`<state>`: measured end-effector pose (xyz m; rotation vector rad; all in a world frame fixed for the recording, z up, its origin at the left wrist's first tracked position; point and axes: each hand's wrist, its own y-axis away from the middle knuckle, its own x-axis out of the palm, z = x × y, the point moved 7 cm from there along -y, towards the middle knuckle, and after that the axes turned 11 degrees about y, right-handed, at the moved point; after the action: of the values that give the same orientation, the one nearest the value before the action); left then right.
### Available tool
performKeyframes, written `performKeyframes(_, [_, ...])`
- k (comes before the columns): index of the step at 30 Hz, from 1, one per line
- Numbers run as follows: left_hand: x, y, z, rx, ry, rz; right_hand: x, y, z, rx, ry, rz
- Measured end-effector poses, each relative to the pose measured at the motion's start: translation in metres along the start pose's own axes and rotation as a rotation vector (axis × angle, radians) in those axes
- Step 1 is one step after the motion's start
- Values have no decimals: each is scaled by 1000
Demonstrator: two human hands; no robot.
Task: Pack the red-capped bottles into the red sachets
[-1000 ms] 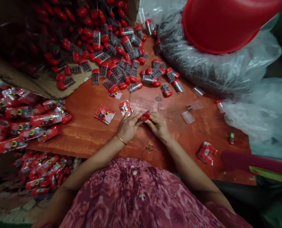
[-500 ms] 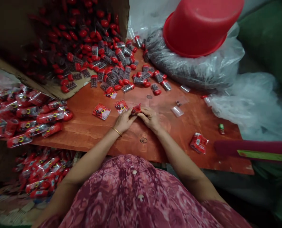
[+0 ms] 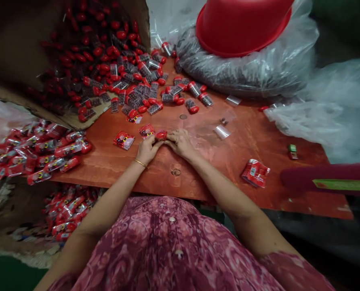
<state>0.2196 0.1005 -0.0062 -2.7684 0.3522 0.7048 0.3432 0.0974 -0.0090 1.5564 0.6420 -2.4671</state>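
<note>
Between my two hands, just above the reddish wooden table (image 3: 198, 178), is a small red packet (image 3: 161, 136). The fingers of my left hand (image 3: 147, 148) pinch its left end. My right hand (image 3: 181, 143) grips its right end, with fingers bent over it. What is inside the packet is hidden. Close to my left hand lie a printed red card (image 3: 146, 131) and a stack of similar red cards (image 3: 124, 140). Beyond them, several clear tubes with red caps (image 3: 154, 107) and dark contents lie scattered on the table.
A cardboard box (image 3: 4, 97) spills more tubes at the back left. Filled red packets (image 3: 57, 149) are heaped at the left edge. A red tub (image 3: 243, 30) sits on a plastic bag (image 3: 252, 76) at the back. Red packaging (image 3: 255, 173) and clear pieces (image 3: 222, 131) lie to the right.
The view has shifted a little. The red packet, upright between my fingers before, now lies flatter and sideways, and my right hand has curled further over it.
</note>
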Motion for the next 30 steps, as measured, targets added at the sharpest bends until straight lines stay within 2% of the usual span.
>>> performKeyframes(6, [-3,3,2,8,-202,-18,-5,-2,3,58,73,71])
performKeyframes(13, [3,11,-3,33,-329,-21,-5,2,6,-41,98,41])
performKeyframes(16, [6,16,-17,116,-329,-40,-3,5,4,-110,47,-37])
performKeyframes(20, [-7,25,-43,154,-220,-151,-3,6,-6,-108,-117,-156])
performKeyframes(22, [-28,37,-48,93,-165,-253,-2,6,-8,-114,-130,-165])
performKeyframes(24, [-65,56,-45,-9,-175,-398,-3,5,-6,-119,-139,-174])
performKeyframes(26, [-113,81,-38,-124,-282,-533,-6,5,-3,-103,-145,-196])
performKeyframes(28, [-168,104,-28,-231,-482,-655,-10,5,-1,-70,-137,-201])
performKeyframes(30, [-216,113,-15,-253,-684,-702,-11,4,2,-43,-130,-169])
